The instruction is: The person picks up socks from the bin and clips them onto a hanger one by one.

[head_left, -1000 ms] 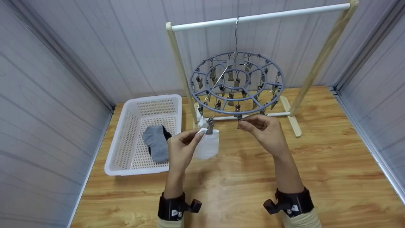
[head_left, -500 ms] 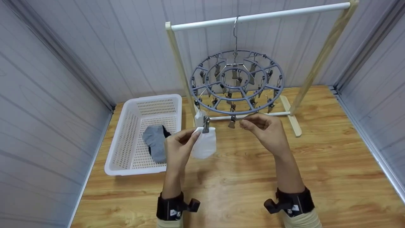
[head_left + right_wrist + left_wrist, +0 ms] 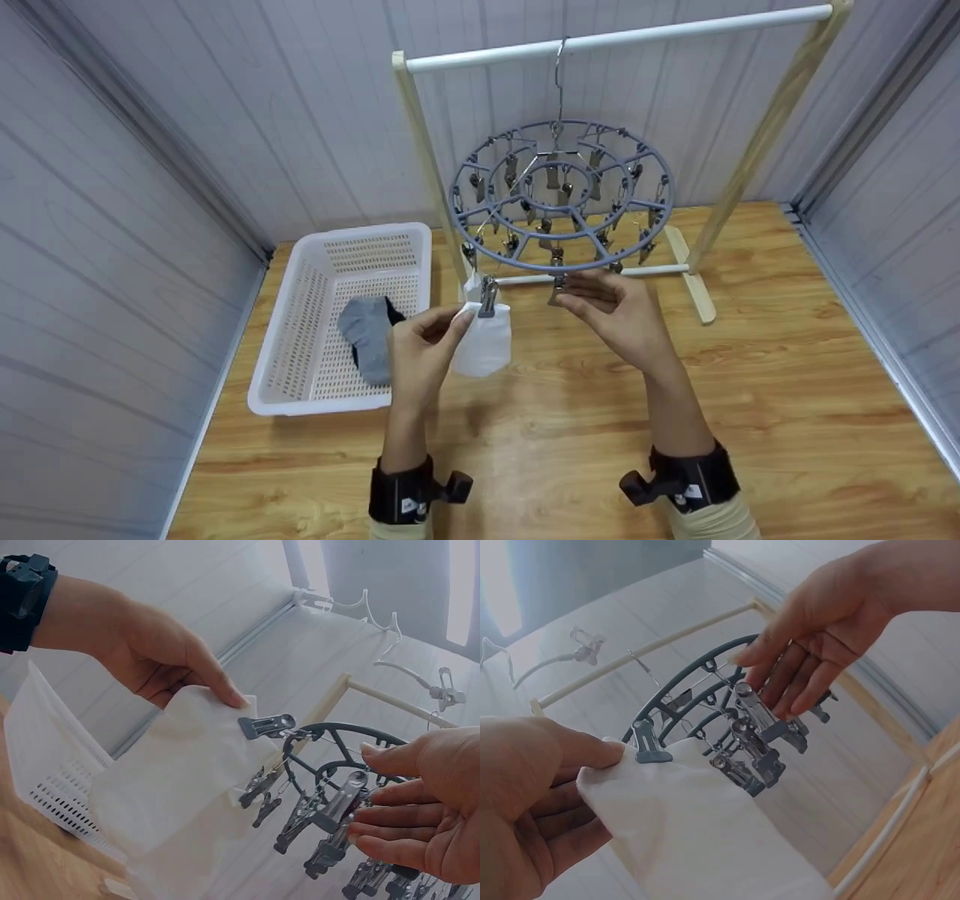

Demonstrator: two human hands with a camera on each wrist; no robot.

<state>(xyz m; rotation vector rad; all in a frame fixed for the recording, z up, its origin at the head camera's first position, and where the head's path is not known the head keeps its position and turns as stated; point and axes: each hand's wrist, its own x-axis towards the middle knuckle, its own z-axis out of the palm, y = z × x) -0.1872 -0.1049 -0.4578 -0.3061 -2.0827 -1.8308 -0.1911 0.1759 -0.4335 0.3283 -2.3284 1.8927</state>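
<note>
A white sock (image 3: pixel 484 345) hangs by its upper edge from a metal clip (image 3: pixel 488 298) on the round grey clip hanger (image 3: pixel 517 264). My left hand (image 3: pixel 424 349) pinches the sock's upper left corner between thumb and fingers, beside that clip. To the right, my right hand (image 3: pixel 622 315) is at another metal clip (image 3: pixel 341 802), which dangles from the front rim. In the right wrist view, thumb and fingers stand apart around this clip, the fingers fairly straight. Behind the sock, another bit of white fabric (image 3: pixel 472 285) shows near the hanger's left rim, partly hidden.
A white perforated basket (image 3: pixel 259 375) stands at the left with a grey sock (image 3: pixel 365 337) and something black in it. The hanger hooks over the white bar (image 3: pixel 637 37) of a wooden-legged rack (image 3: pixel 757 142). Several bare clips dangle from the hanger. Ridged walls enclose the wooden surface (image 3: pixel 787 390).
My right hand lost the front clip as the hanger turned, and has moved left back to it. My left hand, still pinching the sock, shifted slightly left.
</note>
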